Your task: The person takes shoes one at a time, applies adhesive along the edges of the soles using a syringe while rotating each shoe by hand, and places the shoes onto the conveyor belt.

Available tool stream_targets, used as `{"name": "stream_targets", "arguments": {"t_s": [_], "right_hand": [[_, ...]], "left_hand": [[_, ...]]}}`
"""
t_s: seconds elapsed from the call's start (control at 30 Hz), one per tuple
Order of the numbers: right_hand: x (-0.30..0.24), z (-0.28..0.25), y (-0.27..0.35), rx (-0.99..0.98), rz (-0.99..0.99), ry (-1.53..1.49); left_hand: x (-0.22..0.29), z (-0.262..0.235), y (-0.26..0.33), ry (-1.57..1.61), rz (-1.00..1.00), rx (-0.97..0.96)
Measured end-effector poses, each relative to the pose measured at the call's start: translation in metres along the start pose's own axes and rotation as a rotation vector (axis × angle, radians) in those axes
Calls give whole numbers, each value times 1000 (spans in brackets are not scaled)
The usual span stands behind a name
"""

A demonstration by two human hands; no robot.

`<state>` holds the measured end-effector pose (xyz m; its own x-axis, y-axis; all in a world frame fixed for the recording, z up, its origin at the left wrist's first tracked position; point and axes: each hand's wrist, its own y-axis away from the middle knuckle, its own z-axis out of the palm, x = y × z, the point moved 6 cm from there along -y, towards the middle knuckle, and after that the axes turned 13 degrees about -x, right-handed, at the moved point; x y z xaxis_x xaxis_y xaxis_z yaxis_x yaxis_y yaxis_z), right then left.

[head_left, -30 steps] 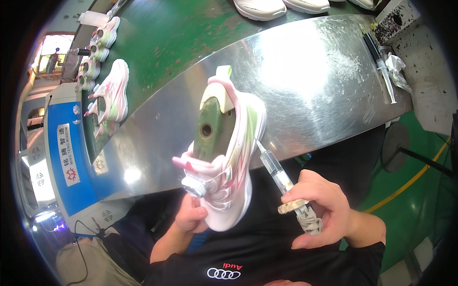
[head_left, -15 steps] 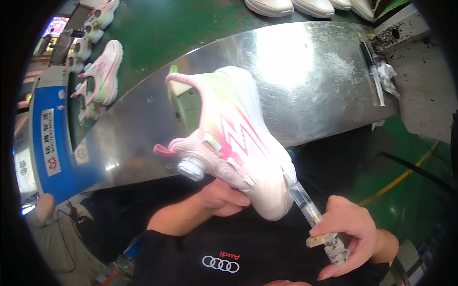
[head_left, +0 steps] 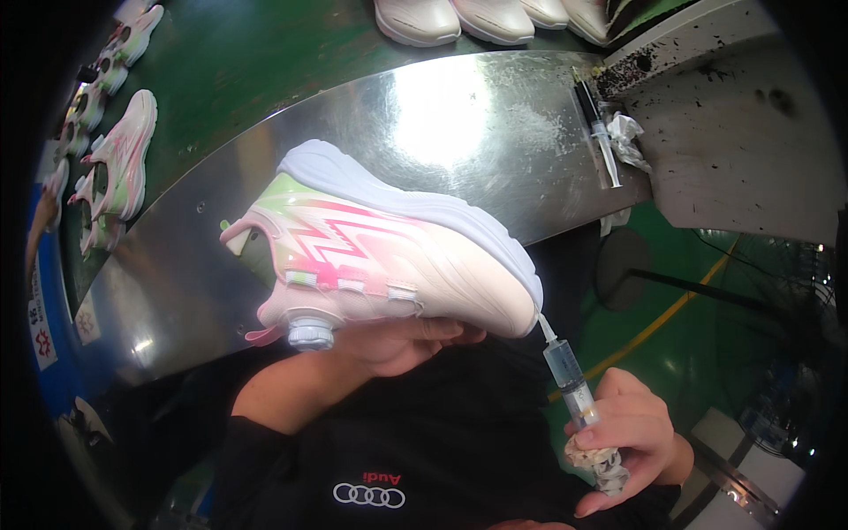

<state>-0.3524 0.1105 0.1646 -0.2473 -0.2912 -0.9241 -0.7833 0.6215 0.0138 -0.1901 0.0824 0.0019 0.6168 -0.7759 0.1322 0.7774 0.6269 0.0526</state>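
Observation:
A pink, white and pale green sneaker [head_left: 389, 243] with a white dial is tilted on its side in front of me, its toe to the right and its white sole turned up and away. My left hand [head_left: 397, 344] grips it from beneath, fingers around the near side of the forefoot; part of the palm is hidden under the shoe. In my right hand [head_left: 623, 433] is a clear syringe [head_left: 571, 384] with a white tapered tip and bluish liquid inside. Its tip meets the sole edge at the toe. Crumpled wrapping covers the plunger end.
Behind the shoe lies a curved metal ledge [head_left: 327, 110] beside a green surface [head_left: 256, 53]. Pink sneakers [head_left: 124, 159] line the left, and pale shoes [head_left: 424, 22] stand at the back. Another syringe [head_left: 605, 146] and crumpled tissue [head_left: 625, 137] lie near a grey machine panel [head_left: 733, 141].
The sneaker has been turned so its side and sole edge show more, with the toe pointing right. The syringe tip now shows at the toe's sole edge. The whole view has shifted.

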Motion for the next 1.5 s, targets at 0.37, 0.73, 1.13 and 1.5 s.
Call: {"name": "stream_targets", "arguments": {"t_s": [0.37,0.73,1.13,1.5], "right_hand": [[-3,9,-11,76,-35,211],[6,33,-15,134,-60,728],[13,37,-25,129,-38,899],[21,18,1,318,-35,918]], "left_hand": [[9,3,-23,-55,122,-142],[11,10,-34,-19,105,-154],[20,23,-37,-19,117,-118],[-4,12,14,77,2,-204]]}}
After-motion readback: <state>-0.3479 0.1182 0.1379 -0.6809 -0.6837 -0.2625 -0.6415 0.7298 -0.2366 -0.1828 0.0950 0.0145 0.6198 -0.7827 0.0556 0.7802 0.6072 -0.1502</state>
